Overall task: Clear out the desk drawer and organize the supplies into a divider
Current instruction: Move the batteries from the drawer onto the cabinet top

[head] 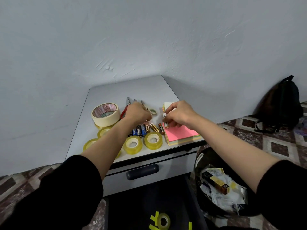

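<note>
Lying out on top of the desk, the supplies look sorted by kind. A row of batteries sits in the middle. Clear tape rolls sit at the front edge, and a big cream tape roll sits on the left. Scissors lie at the back, and a pile of pink notes lies on the right.

So the clearing-out part seems mostly done. No divider shows anywhere, so putting things into it is probably still to do. One more tape roll lies down low on something dark in front of the desk. The drawer with the dark handle is closed.

The right hand hangs over the notes, fingers curled. It pinches a small white stick that looks like a battery, just beside the row. The left hand reaches over the scissors, its fingers bent down toward the desk. It is hard to tell if it holds anything. Both arms stretch straight forward.

A bin full of paper scraps stands on the floor to the right.
</note>
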The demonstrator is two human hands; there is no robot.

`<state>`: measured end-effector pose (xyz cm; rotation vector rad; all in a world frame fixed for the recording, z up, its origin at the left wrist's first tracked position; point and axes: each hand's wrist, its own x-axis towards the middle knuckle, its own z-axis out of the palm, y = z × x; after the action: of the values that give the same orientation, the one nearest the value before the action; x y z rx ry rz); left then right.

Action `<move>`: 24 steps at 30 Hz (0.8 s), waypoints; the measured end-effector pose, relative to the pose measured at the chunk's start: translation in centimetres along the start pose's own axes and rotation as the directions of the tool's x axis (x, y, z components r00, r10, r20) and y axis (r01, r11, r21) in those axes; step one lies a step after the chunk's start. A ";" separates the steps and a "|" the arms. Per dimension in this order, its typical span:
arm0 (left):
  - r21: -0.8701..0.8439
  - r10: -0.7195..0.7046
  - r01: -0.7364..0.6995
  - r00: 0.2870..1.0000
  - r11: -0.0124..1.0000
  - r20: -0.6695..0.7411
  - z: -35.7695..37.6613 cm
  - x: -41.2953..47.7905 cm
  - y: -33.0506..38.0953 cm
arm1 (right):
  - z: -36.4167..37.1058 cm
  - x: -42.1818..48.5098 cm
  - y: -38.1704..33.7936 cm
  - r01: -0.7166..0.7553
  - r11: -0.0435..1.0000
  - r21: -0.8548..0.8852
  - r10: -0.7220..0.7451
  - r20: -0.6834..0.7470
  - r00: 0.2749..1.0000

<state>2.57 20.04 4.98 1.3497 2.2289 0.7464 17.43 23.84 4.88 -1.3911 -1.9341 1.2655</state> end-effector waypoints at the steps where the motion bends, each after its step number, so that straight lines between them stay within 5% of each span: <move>1: -0.024 0.007 -0.008 1.000 1.000 -0.021 -0.4 -0.2 -0.3 | 0.2 0.1 -0.4 0.015 0.999 -0.040 -0.015 -0.004 1.000; 13: -0.225 -0.022 0.016 1.000 0.974 -0.022 -2.4 -1.8 -3.9 | 3.7 1.6 -3.2 0.102 0.818 -0.566 -0.104 0.030 0.994; 24: -0.261 -0.001 0.004 1.000 0.965 0.011 -2.5 -2.7 -4.1 | 3.9 0.5 -3.7 0.112 0.712 -0.693 -0.120 0.037 0.992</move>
<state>-0.46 15.48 4.48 1.2181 2.0380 0.9897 12.38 22.42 6.16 -1.5440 -2.5878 0.4432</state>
